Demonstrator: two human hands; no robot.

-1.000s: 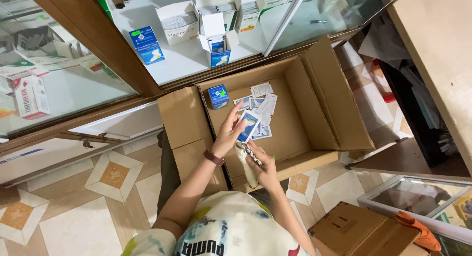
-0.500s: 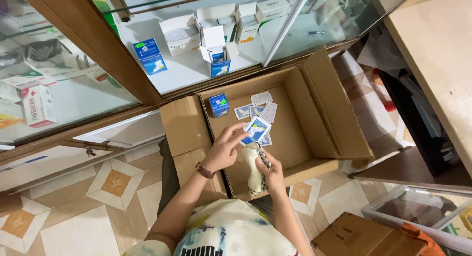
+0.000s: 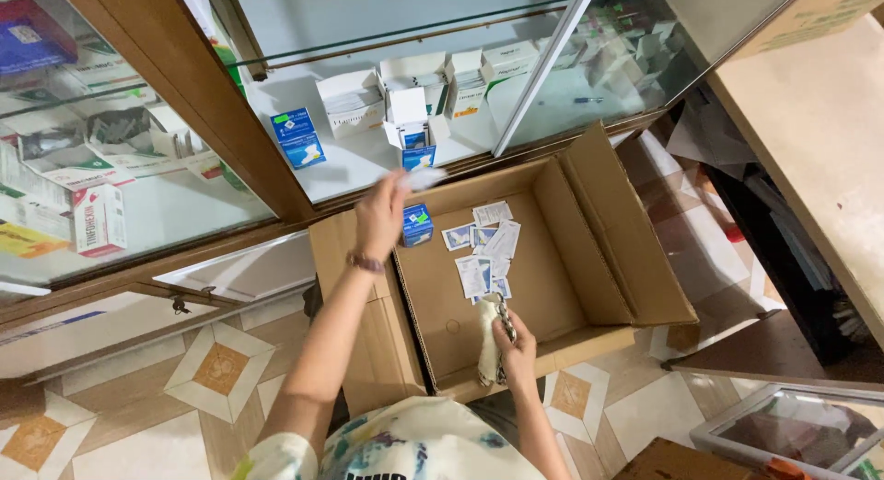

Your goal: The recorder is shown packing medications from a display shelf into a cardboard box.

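Left hand point(image 3: 382, 215) risen holding one sachet point(image 3: 422, 178)

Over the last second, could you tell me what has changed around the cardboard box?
The left hand rose from inside the cardboard box toward the cabinet shelf, carrying a small white packet, blurred in motion. The right hand kept holding a pale cloth at the box's near edge. The loose sachets and small blue box stayed put.
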